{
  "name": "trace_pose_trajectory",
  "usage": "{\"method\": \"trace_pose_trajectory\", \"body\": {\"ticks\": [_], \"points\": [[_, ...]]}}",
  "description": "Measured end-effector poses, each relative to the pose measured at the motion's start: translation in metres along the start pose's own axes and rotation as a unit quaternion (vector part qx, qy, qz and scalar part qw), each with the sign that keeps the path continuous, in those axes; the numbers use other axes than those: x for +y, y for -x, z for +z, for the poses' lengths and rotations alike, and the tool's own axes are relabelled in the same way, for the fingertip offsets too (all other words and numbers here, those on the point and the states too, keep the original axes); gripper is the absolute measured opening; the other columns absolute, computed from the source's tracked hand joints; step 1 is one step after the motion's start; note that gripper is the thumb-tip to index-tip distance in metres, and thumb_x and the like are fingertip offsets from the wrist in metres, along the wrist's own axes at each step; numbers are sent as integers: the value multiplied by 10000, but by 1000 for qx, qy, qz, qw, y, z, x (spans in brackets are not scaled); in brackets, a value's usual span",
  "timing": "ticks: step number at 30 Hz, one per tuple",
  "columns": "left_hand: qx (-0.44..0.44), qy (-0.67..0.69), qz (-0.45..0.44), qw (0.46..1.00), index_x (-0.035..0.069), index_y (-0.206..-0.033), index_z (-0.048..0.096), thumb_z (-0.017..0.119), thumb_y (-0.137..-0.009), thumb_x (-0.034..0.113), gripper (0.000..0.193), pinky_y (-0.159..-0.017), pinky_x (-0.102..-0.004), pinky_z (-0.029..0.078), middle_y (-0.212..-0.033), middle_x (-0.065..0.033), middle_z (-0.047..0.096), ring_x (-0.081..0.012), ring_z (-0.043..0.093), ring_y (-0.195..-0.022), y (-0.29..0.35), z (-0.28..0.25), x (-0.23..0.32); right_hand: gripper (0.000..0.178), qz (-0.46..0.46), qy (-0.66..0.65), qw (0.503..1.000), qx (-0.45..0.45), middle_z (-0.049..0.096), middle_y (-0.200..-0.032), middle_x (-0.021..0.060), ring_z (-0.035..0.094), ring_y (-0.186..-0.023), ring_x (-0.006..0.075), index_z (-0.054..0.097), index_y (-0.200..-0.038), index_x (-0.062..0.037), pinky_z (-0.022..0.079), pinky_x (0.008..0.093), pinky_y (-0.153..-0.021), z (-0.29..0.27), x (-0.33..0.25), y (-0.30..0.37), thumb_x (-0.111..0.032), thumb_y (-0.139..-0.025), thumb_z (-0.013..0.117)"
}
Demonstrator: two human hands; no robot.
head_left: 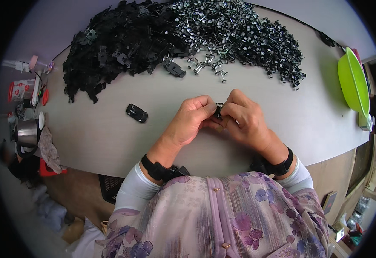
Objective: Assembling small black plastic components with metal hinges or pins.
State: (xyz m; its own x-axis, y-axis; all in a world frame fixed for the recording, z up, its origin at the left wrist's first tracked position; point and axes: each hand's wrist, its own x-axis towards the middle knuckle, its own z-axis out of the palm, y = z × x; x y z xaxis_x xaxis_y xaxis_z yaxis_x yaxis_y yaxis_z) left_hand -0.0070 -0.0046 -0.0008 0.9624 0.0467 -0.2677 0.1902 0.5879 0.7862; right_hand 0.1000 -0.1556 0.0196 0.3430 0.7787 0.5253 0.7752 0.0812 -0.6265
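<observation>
Between my fingertips, over the near middle of the table, is a small black toy car part with pale glints; my fingers cover most of it. My left hand pinches it from the left, thumb on top. From the other side my right hand grips it with bent fingers. A glossy black toy car lies to the left of my hands, apart from them. Beyond them, some wheel axles and a black toy car base lie loose.
Black plastic car bases are heaped at the back left. Beside them spreads a large pile of wheel axles. A lime green basin stands at the right edge, a metal kettle at the left near a crumpled cloth.
</observation>
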Motion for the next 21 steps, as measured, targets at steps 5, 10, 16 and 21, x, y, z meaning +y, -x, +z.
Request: {"method": "trace_pose_trajectory", "body": {"ticks": [5,10,16,21], "points": [[10,-4,-10,1000,27,-870,575,510,-996,181,209,-691,-312,588,-856,-62,630,-153,657,-753,5,2,2,182,-3,23,999,-30,472,-733,103,516,-612,281,540,-702,-17,443,375,-534,1,-9,0,35,-629,698],[29,-34,-26,999,26,-875,580,514,-992,174,200,-675,-316,587,-851,-65,631,-162,662,-754,7,0,1,157,26,17,999,-20,485,-762,113,527,-614,292,543,-749,-16,446,373,-538,8,-8,5,70,-647,626],[45,28,-21,998,34,-876,576,590,-951,154,142,-636,-292,562,-819,-58,616,-159,657,-753,16,-2,4,287,95,-79,992,-21,513,-804,119,565,-652,307,549,-929,-22,471,377,-565,18,-7,2,102,-671,565],[116,-82,18,990,66,-775,504,698,-816,13,205,-472,-227,427,-728,-54,595,-112,589,-546,28,-7,9,325,75,-174,982,-27,555,-886,108,603,-707,232,568,-1001,-9,498,314,-622,16,-4,-3,108,-697,553]]}}
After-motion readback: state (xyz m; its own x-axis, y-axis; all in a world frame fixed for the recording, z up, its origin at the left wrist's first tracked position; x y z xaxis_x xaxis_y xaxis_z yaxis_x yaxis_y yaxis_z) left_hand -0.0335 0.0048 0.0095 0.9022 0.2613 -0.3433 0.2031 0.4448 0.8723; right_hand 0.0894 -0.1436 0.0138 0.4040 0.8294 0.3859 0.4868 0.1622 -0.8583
